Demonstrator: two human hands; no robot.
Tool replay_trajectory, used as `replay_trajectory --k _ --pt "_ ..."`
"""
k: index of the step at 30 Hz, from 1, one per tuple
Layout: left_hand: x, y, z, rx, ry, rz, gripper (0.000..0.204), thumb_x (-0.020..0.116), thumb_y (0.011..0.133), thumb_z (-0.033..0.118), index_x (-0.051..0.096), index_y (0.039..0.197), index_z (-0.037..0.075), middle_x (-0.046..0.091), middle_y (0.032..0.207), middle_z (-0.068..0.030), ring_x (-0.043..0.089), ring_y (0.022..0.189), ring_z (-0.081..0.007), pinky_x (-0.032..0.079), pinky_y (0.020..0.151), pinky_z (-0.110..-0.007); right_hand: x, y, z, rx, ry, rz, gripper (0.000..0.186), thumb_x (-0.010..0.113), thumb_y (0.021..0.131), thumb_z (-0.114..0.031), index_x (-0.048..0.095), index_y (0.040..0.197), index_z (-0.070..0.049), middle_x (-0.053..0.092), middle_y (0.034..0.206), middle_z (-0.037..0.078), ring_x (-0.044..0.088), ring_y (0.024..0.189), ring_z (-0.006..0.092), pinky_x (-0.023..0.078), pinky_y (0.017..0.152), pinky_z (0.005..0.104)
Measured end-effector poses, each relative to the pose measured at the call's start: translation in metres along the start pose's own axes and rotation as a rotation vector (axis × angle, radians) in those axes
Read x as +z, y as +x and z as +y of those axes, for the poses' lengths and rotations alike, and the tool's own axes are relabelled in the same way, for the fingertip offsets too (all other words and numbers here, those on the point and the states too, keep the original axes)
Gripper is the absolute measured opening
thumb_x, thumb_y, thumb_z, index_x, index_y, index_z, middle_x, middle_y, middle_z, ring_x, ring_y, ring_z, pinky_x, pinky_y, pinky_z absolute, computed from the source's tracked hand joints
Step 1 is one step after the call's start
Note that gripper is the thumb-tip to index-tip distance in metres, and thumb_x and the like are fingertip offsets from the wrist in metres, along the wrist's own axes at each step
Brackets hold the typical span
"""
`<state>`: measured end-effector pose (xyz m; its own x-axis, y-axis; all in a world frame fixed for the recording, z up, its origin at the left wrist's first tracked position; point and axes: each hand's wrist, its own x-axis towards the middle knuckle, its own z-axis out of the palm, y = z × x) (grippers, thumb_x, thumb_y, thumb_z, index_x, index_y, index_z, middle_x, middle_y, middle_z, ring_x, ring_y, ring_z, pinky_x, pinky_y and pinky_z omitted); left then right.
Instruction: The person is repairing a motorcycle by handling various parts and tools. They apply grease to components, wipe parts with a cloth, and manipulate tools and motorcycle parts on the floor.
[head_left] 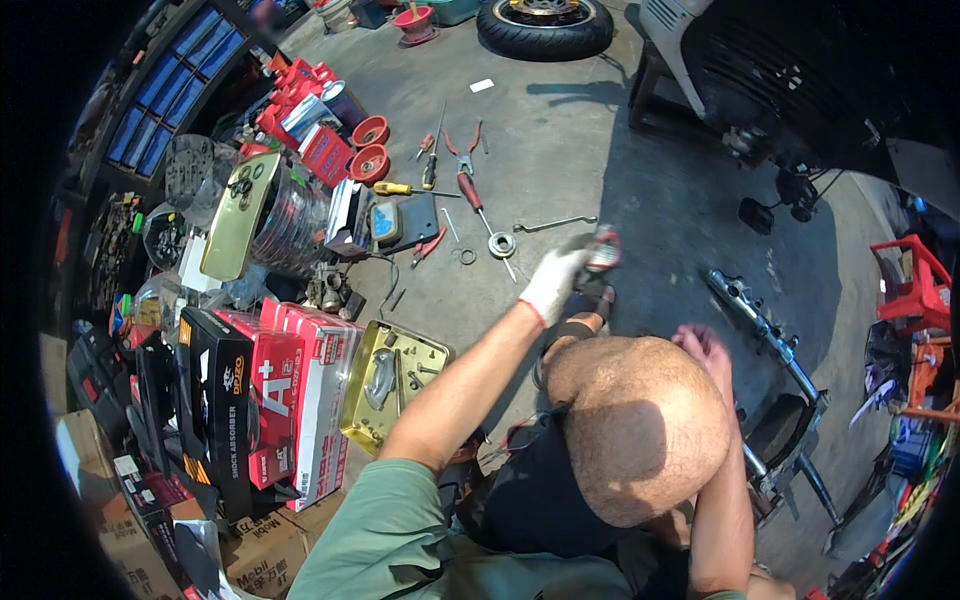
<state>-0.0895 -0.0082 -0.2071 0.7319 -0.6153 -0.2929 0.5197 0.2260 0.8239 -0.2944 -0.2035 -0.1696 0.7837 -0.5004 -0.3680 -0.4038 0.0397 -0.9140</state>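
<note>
My left hand (556, 284), in a white glove, reaches out past my bent knee over the floor. It is closed on a small red-and-silver object (603, 250), too blurred to name. My bare right hand (705, 352) is beside the far right side of the knee, partly hidden behind it and smeared, so its fingers do not show well. Left of the gloved hand lie a combination wrench (555, 224), a ring-shaped bearing (501, 245) and a red-handled screwdriver (470, 192). Pliers (462, 150) and a yellow-handled screwdriver (395, 188) lie farther off.
A metal motorcycle fork (762, 335) lies on the floor to the right. At the left are a yellow tray (432, 350) of bolts, upright boxes (215, 400) and red bowls (370, 162). A tyre (545, 45) lies at the back, near a motorcycle (740, 80). A red stool (915, 280) stands far right.
</note>
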Motion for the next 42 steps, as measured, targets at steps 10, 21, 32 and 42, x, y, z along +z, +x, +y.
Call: replay_trajectory --k 10,21,32,42 --pt "0.071 0.01 0.005 0.143 1.126 -0.141 0.063 0.06 0.093 0.041 0.052 0.138 -0.003 0.054 0.135 -0.0298 0.052 0.128 -0.0399 0.043 0.107 -0.043 0.04 0.054 -0.027 0.129 0.129 0.151 0.023 0.061 0.098 -0.018 0.063 0.113 -0.002 0.065 0.1 0.006 0.06 0.082 0.0132 0.05 0.072 0.0298" --pt "0.062 0.018 -0.003 -0.057 1.195 -0.248 0.034 0.059 0.086 0.025 0.067 0.105 -0.002 0.066 0.117 -0.029 0.063 0.11 -0.043 0.05 0.091 -0.049 0.03 0.05 -0.007 0.207 0.636 0.006 0.023 0.05 0.101 -0.017 0.063 0.117 -0.005 0.066 0.114 0.011 0.061 0.11 0.0236 0.048 0.097 0.0439" --pt "0.044 0.051 -0.063 0.024 0.475 -0.07 0.02 0.052 0.079 -0.002 0.066 0.093 -0.006 0.067 0.082 -0.016 0.065 0.077 -0.0309 0.052 0.07 -0.041 0.021 0.033 0.0 0.326 0.753 -0.058 0.036 0.05 0.097 -0.023 0.062 0.12 0.002 0.069 0.119 0.018 0.066 0.11 0.0325 0.052 0.099 0.0462" --pt "0.036 0.03 -0.051 -0.34 -0.103 -0.191 0.026 0.053 0.082 -0.002 0.063 0.105 0.001 0.064 0.089 -0.0068 0.061 0.083 -0.016 0.05 0.073 -0.031 0.036 0.019 -0.035 0.375 0.626 -0.311 0.032 0.069 0.094 -0.016 0.063 0.12 0.001 0.07 0.112 0.011 0.068 0.099 0.0201 0.057 0.087 0.034"
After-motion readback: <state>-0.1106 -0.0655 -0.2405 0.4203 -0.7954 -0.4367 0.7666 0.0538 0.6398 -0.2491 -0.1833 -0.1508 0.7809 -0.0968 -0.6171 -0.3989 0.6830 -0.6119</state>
